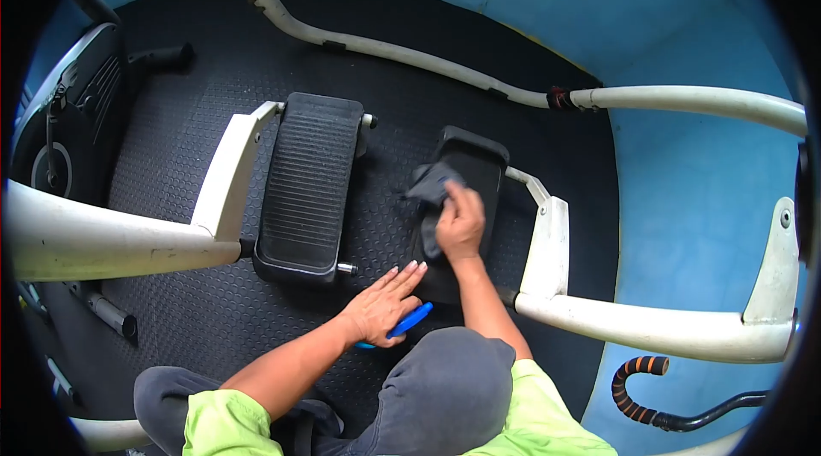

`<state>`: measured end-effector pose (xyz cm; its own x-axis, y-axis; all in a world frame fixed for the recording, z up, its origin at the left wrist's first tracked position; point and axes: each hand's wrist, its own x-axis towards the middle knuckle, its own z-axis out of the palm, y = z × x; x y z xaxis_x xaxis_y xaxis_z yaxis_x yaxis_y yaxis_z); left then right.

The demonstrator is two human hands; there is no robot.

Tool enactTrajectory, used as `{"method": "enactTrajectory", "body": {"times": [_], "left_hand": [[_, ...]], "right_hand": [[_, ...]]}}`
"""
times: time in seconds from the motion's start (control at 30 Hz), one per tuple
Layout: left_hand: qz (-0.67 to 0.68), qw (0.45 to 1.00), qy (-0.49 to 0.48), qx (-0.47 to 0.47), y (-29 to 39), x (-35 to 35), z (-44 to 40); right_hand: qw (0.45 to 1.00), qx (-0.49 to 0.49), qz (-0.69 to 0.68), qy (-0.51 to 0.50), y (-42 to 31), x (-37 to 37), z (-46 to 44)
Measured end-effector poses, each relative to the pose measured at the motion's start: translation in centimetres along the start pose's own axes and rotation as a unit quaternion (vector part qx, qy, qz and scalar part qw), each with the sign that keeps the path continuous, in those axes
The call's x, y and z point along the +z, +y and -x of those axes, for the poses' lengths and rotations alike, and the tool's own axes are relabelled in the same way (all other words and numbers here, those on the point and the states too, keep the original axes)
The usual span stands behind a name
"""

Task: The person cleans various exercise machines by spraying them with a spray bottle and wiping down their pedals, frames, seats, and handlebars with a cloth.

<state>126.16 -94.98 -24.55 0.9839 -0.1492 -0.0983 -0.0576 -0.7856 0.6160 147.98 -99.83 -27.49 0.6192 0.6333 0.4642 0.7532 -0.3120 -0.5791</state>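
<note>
My right hand [460, 221] grips a dark grey cloth [438, 183] against the right foot pedal [477, 172], a black platform with a raised rim. Part of the cloth hangs down beside the fingers and covers some of the pedal's surface. My left hand [385, 305] is close to the pedal's near end, its fingers stretched forward. Tucked under its palm and thumb is a bright blue object [412, 319] with a slim, handle-like end. The rest of it is hidden, so its kind cannot be made out.
A ribbed left foot pedal [310, 182] joins a white arm [120, 238]. Another white arm [650, 328] carries the right pedal. A curved white frame tube [410, 52] crosses behind. An exercise bike [77, 114] stands left; an orange-striped handlebar [629, 388] is at lower right.
</note>
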Motion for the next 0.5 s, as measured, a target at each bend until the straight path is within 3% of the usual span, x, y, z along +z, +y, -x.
{"method": "enactTrajectory", "body": {"times": [0.1,0.13,0.2,0.27,0.3,0.33,0.37,0.4,0.43,0.47,0.5], "left_hand": [[0.008,1.0,-0.012,-0.024,-0.6,1.1,0.1],[0.008,1.0,-0.01,-0.024,-0.6,1.1,0.2],[0.022,0.999,-0.017,-0.032,-0.7,0.9,0.0],[0.025,0.999,-0.015,-0.037,-0.5,0.8,-0.3],[0.03,0.998,-0.01,-0.046,-0.4,1.0,-0.3],[0.035,0.998,-0.007,-0.052,-0.3,1.1,-0.4],[0.044,0.997,0.003,-0.058,-0.2,1.3,-0.5],[0.047,0.997,0.001,-0.055,-0.3,1.6,-0.6],[0.035,0.998,-0.001,-0.055,-0.4,1.8,-0.7],[0.024,0.998,-0.005,-0.056,-0.5,2.0,-0.7],[0.027,0.998,-0.008,-0.056,-0.4,2.0,-0.8]], "right_hand": [[0.971,-0.107,0.085,0.197,-0.8,-2.4,-6.5],[0.982,-0.026,0.081,0.169,-0.8,-3.5,-8.3],[0.966,0.135,0.213,0.058,0.5,-3.9,-11.2],[0.895,0.277,0.297,-0.182,1.6,-2.4,-13.8],[0.937,0.184,0.283,-0.085,6.6,1.9,-11.9],[0.933,0.179,0.285,-0.127,4.2,1.8,-12.6],[0.924,0.152,0.265,-0.229,2.5,1.9,-13.9],[0.96,0.046,0.165,-0.22,3.1,3.3,-13.2],[0.962,-0.127,0.15,-0.188,3.6,4.8,-11.5],[0.948,-0.189,0.158,-0.204,3.7,4.8,-10.9],[0.953,-0.183,0.157,-0.184,4.1,4.6,-11.2]]}}
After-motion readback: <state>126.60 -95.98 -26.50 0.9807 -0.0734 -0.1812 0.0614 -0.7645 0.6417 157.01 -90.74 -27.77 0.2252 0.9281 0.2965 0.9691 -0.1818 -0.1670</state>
